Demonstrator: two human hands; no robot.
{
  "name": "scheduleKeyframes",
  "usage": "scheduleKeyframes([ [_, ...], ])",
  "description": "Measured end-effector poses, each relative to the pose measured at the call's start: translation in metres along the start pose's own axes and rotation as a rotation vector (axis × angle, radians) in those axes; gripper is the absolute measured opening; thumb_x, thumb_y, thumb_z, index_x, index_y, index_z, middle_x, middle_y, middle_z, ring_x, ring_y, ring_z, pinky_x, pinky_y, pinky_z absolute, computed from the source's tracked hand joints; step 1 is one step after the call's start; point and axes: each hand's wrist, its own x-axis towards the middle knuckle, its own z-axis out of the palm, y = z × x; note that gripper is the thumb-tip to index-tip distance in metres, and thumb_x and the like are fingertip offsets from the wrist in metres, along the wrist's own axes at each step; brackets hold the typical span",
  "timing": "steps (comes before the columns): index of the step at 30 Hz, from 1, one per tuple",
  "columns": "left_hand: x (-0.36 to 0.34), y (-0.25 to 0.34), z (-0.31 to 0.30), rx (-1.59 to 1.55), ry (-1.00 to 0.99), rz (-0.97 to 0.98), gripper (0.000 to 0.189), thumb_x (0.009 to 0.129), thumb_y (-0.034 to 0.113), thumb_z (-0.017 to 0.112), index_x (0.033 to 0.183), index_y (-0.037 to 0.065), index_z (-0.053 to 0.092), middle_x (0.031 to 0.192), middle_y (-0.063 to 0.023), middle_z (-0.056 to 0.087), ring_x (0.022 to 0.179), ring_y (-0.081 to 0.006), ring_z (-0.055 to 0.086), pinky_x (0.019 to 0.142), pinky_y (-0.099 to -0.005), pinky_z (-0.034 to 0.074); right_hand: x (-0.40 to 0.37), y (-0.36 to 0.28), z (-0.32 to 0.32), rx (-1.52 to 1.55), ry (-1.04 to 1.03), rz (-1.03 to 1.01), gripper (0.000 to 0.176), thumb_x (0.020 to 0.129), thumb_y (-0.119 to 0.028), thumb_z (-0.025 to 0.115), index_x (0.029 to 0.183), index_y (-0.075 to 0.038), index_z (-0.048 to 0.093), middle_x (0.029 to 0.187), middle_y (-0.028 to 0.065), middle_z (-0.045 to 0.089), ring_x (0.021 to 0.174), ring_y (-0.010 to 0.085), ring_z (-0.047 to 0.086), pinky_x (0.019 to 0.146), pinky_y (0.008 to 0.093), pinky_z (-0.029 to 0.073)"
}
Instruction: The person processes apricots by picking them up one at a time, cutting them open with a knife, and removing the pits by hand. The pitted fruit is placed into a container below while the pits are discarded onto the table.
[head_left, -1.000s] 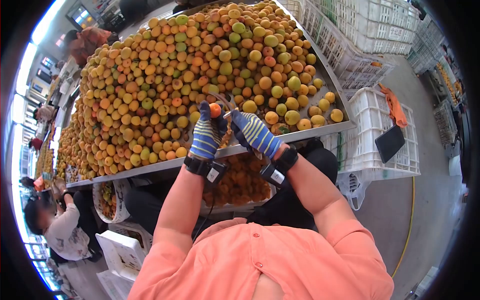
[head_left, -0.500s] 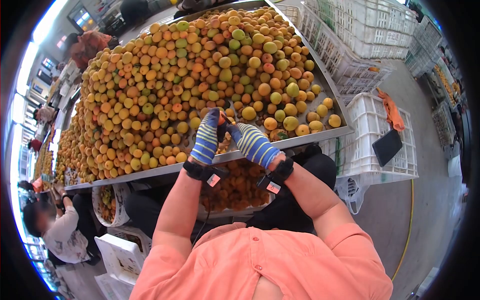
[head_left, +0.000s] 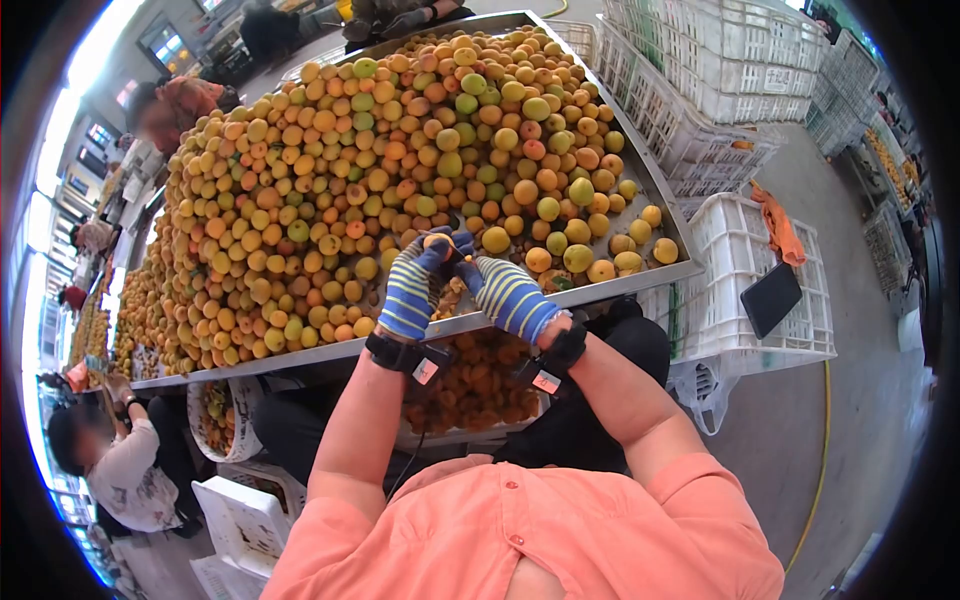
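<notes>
My left hand [head_left: 412, 288], in a blue and yellow striped glove, is closed around a yellow-orange apricot [head_left: 437, 241] at the near edge of the fruit table. Close beside it my right hand [head_left: 510, 292], gloved the same way, has its fingers pinched together near the fruit. A small orange bit shows at its fingertips, too small to make out. Both hands are over the metal rim [head_left: 560, 297] of the table. Behind them lies a large heap of apricots [head_left: 330, 190], orange, yellow and some green.
Below the rim, a container holds split orange fruit [head_left: 480, 385]. White crates [head_left: 740, 60] are stacked at the right; a nearer crate [head_left: 765, 315] bears an orange cloth [head_left: 778, 225] and a dark tablet-like object [head_left: 771, 300]. A co-worker [head_left: 125, 460] sits at the left, beside a white bucket [head_left: 243, 420].
The apricot in my left hand now shows between the fingers, where a darker orange piece showed before. My hands have shifted slightly and stay close together.
</notes>
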Motion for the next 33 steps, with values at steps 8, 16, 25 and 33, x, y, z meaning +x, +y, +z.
scheduleKeyframes([
  [8,-0.005,0.006,0.000,-0.354,-0.006,-0.168,0.047,0.090,0.030,0.060,0.119,-0.004,0.046,0.127,-0.0218,0.050,0.109,-0.0306,0.056,0.087,-0.0391,0.052,-0.003,-0.015,-0.008,0.048,0.045,-0.023,0.038,0.093,-0.033,0.050,0.095,0.004,0.059,0.077,0.0248,0.062,0.078,0.0398,0.061,0.067,0.0456,0.047],
  [16,-0.005,0.006,0.005,0.040,0.040,0.029,0.047,0.092,0.032,0.057,0.119,-0.005,0.048,0.119,-0.0226,0.055,0.102,-0.0283,0.060,0.086,-0.0366,0.052,-0.005,-0.015,-0.002,0.003,0.046,-0.001,0.036,0.093,-0.032,0.051,0.091,0.003,0.060,0.074,0.0248,0.061,0.074,0.0407,0.060,0.065,0.0464,0.046],
  [25,-0.006,-0.002,-0.008,-0.553,-0.005,-0.232,0.046,0.093,0.031,0.055,0.123,-0.002,0.046,0.122,-0.0201,0.055,0.111,-0.0319,0.055,0.091,-0.0401,0.048,-0.002,-0.010,0.002,0.001,0.051,0.009,0.039,0.093,-0.035,0.049,0.092,0.003,0.060,0.075,0.0242,0.062,0.075,0.0392,0.061,0.065,0.0459,0.047],
  [33,-0.001,-0.003,0.003,-0.241,0.078,-0.035,0.038,0.093,0.020,0.056,0.121,-0.004,0.047,0.116,-0.0196,0.058,0.101,-0.0281,0.061,0.087,-0.0385,0.052,0.000,-0.013,-0.001,-0.072,0.031,0.031,0.036,0.092,-0.034,0.052,0.093,0.002,0.059,0.071,0.0236,0.061,0.071,0.0394,0.060,0.063,0.0456,0.046],
])
